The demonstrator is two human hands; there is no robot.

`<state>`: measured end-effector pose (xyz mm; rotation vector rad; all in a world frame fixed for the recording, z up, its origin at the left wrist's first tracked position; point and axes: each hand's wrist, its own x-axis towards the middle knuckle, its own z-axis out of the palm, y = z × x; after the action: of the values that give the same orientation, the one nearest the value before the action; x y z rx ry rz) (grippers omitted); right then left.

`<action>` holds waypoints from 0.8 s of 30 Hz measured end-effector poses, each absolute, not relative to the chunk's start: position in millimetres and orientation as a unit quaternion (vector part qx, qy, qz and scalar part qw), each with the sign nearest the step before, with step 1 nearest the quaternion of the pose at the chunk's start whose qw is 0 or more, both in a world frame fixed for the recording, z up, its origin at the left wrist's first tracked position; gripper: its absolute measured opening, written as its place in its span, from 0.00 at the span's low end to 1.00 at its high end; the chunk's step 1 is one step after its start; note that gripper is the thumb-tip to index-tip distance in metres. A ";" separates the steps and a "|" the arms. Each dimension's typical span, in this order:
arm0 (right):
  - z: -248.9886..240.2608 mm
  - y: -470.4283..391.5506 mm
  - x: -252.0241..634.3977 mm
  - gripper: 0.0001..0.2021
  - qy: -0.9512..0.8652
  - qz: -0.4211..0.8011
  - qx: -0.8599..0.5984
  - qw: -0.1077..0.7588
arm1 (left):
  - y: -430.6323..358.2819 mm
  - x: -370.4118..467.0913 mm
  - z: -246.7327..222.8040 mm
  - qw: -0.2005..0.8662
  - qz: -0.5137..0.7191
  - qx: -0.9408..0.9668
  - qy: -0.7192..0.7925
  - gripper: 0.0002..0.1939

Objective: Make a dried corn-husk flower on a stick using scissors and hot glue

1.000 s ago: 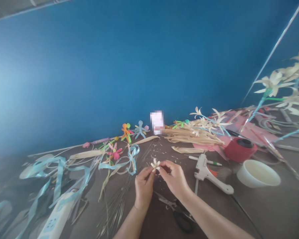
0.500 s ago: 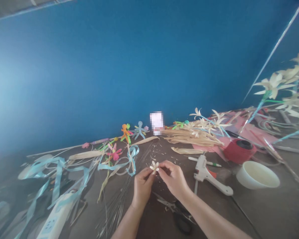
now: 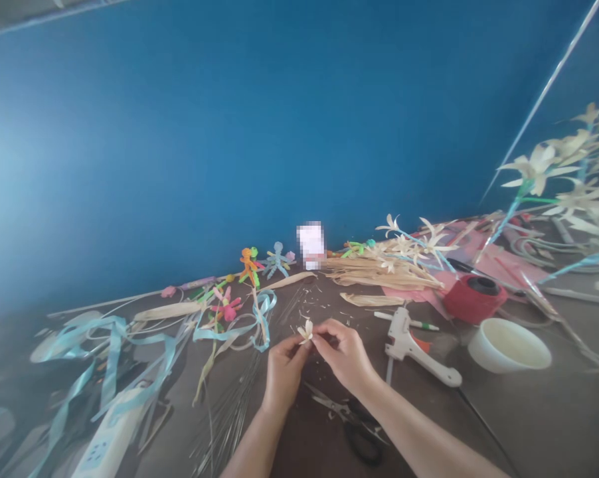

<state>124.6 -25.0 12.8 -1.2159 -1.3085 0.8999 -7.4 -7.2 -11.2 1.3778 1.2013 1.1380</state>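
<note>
A small cream flower [image 3: 306, 330] with narrow petals is pinched between both hands above the dark table. My left hand [image 3: 284, 365] grips it low on its left side, thumb and fingers pressed together. From the right, my right hand [image 3: 346, 355] has its thumb and forefinger closed at the petals' edge. The flower's base is hidden by the fingers. Below my right hand lie scissors with black handles [image 3: 362, 441], partly covered by the forearm. A white glue gun [image 3: 400, 338] rests to the right of that hand.
On the right stand a white bowl [image 3: 509, 345], a red tape dispenser [image 3: 473, 297] and finished flowers [image 3: 533, 166]. Dried husks [image 3: 384, 273] lie behind. Leftward are blue ribbon [image 3: 113, 352], a power strip [image 3: 107, 431], thin wires [image 3: 230, 411] and pipe-cleaner figures [image 3: 250, 265] along the blue wall.
The flower has turned in the fingers, so its petals now show more from the side and look narrower. Both hands stay in nearly the same place; the view has shifted slightly.
</note>
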 end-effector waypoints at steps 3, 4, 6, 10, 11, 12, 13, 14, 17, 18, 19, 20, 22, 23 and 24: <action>13.1 -25.2 124.1 0.07 -0.543 0.388 -0.514 0.540 | -8.0 -5.9 -11.3 0.486 0.472 0.547 0.492 0.11; 13.3 -25.3 123.9 0.07 -0.541 0.388 -0.514 0.540 | -8.5 -5.3 -10.5 0.488 0.473 0.545 0.492 0.11; 13.9 -25.7 123.4 0.06 -0.542 0.382 -0.518 0.541 | -9.5 -4.1 -8.3 0.489 0.475 0.546 0.487 0.11; 14.6 -26.6 122.8 0.06 -0.551 0.358 -0.528 0.538 | -11.1 -2.8 -5.0 0.490 0.478 0.548 0.480 0.11; 14.5 -26.9 122.6 0.06 -0.556 0.351 -0.528 0.537 | -11.3 -2.7 -4.8 0.487 0.479 0.548 0.482 0.11; 14.3 -27.2 122.4 0.06 -0.560 0.344 -0.529 0.537 | -11.4 -2.8 -5.0 0.482 0.479 0.550 0.485 0.10; 14.1 -27.5 122.2 0.06 -0.565 0.338 -0.529 0.536 | -11.5 -3.0 -5.3 0.478 0.480 0.554 0.485 0.10; 13.9 -27.9 122.0 0.06 -0.568 0.332 -0.529 0.536 | -11.5 -3.2 -5.9 0.474 0.481 0.557 0.484 0.10; 13.8 -29.0 121.9 0.05 -0.575 0.323 -0.528 0.535 | -11.9 -3.9 -8.0 0.470 0.488 0.557 0.481 0.09; 13.9 -29.3 122.0 0.04 -0.578 0.322 -0.529 0.532 | -12.0 -3.9 -8.4 0.469 0.489 0.556 0.481 0.09; 14.1 -29.6 122.2 0.04 -0.580 0.319 -0.533 0.527 | -12.2 -3.9 -8.5 0.470 0.489 0.556 0.481 0.09; 14.2 -29.9 122.4 0.04 -0.582 0.317 -0.537 0.522 | -12.5 -3.8 -8.3 0.471 0.487 0.559 0.479 0.09; 14.5 -30.3 122.8 0.03 -0.583 0.313 -0.546 0.514 | -13.0 -3.3 -7.0 0.470 0.485 0.567 0.471 0.08; 14.5 -30.6 123.0 0.03 -0.583 0.312 -0.549 0.511 | -13.2 -3.0 -6.0 0.469 0.486 0.571 0.466 0.09; 14.5 -30.9 123.1 0.03 -0.583 0.314 -0.551 0.508 | -13.5 -2.8 -5.0 0.468 0.487 0.576 0.461 0.09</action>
<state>123.1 -30.9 14.5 -1.3279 -1.4055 0.7558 -2.8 -13.5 -5.0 1.4116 1.1302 1.1944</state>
